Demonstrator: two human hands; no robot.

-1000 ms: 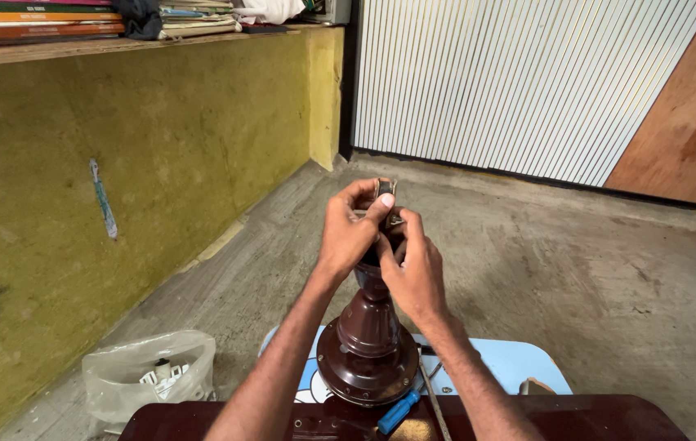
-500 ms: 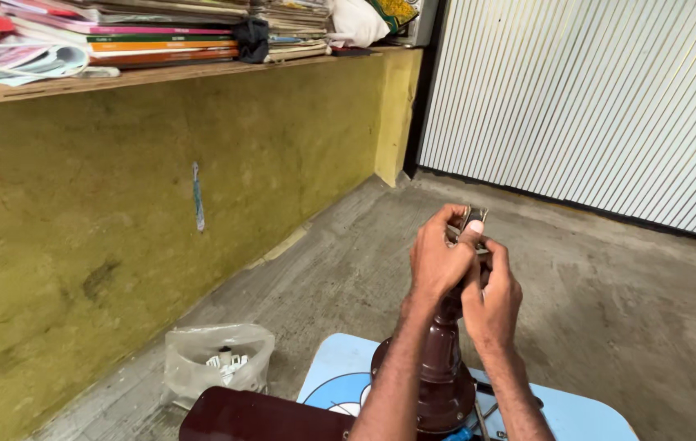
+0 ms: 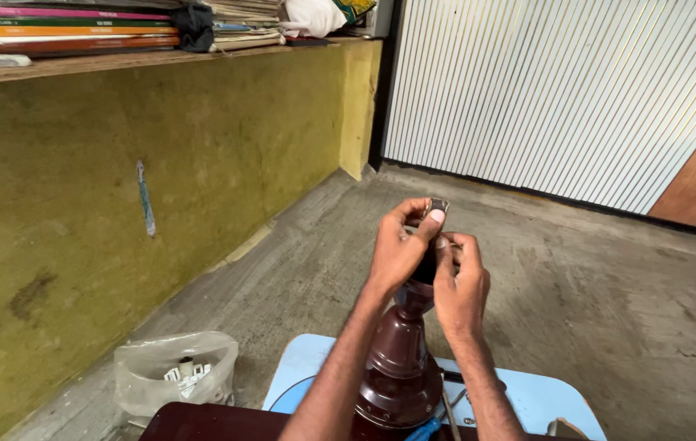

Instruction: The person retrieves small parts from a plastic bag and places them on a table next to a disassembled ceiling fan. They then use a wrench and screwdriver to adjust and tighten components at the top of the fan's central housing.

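Bare concrete floor (image 3: 593, 327) and a yellow-green wall (image 3: 119, 245) were seen behind a dark brown lamp base (image 3: 401, 367), which stood on a light blue table (image 3: 544, 400). Above that base, the left hand (image 3: 397, 249) was closed on a small metal fitting (image 3: 438, 204), while the right hand (image 3: 461, 286) was wrapped around the base's top. Since half a second earlier both grips were kept, so work at the fitting was judged ongoing.
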